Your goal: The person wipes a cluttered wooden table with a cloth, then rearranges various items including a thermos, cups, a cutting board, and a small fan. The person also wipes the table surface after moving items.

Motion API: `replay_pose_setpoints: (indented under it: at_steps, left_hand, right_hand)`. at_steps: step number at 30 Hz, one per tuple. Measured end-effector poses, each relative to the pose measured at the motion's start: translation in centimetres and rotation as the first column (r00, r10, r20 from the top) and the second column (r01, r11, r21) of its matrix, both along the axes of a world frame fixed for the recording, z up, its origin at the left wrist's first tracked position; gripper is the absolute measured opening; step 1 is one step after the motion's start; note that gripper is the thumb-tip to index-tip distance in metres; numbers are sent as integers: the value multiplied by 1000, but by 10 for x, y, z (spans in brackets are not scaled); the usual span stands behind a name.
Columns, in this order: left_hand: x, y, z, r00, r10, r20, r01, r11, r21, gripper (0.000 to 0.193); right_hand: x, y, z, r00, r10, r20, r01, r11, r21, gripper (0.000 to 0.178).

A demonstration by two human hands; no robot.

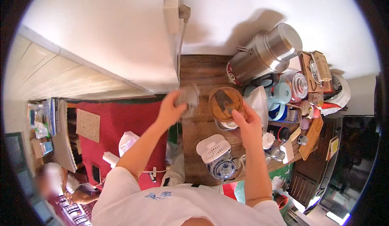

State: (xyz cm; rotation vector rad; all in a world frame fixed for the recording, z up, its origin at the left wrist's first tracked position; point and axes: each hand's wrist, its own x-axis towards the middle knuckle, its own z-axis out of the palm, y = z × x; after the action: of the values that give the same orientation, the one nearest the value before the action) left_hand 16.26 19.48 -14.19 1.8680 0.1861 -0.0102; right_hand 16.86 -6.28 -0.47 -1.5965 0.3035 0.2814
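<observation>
A broad red cloth-covered surface (117,122) spreads on the left; beside it, to the right, runs a dark brown wood-grained table (194,131). At the table's far right leans, as the wide lens shows it, a large cylindrical brushed-steel flask (259,60), with a pale blue plastic jug (279,93) just nearer.

Over the middle of the table, near side of the flask, is a round brown wooden-looking dish (230,101) with dark shapes inside. The right hand (249,124) has it by the near right rim, thumb on top and fingers closed beneath or behind, where I cannot see them. It looks stiff and fairly light, perhaps smooth enough to slip; the rim seems the surest hold, kept level in case the dark shapes are loose.

Nearer stand a white slatted plastic fan-like object (213,148) and a blue-and-white patterned teapot (223,168).

Smallest, to the dish's left, is a blurred grey cup-shaped object (189,98). The left hand (169,110) wraps it from the left, fingers bent around its side, barely parted. It looks light; whether it is brittle I cannot tell, so a gentle grip around the wall would suit.
</observation>
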Motion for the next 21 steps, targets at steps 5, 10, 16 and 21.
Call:
replay_pose_setpoints:
  at_steps: [5, 10, 16, 21]
  left_hand:
    - [31, 19, 173, 779, -500, 377, 417, 864, 282, 52]
    - [32, -13, 213, 521, -832, 190, 467, 464, 753, 43]
    - [28, -49, 229, 328, -929, 174, 629, 352, 693, 36]
    - [6, -39, 245, 425, -895, 137, 483, 352, 802, 29]
  right_hand:
    - [-7, -7, 12, 974, 223, -33, -225, 956, -187, 53]
    - [-10, -13, 44, 895, 431, -116, -445, 844, -298, 53]
    - [-31, -21, 48, 878, 478, 22, -447, 836, -317, 42]
    - [-43, -28, 55, 934, 356, 10, -350, 923, -158, 48]
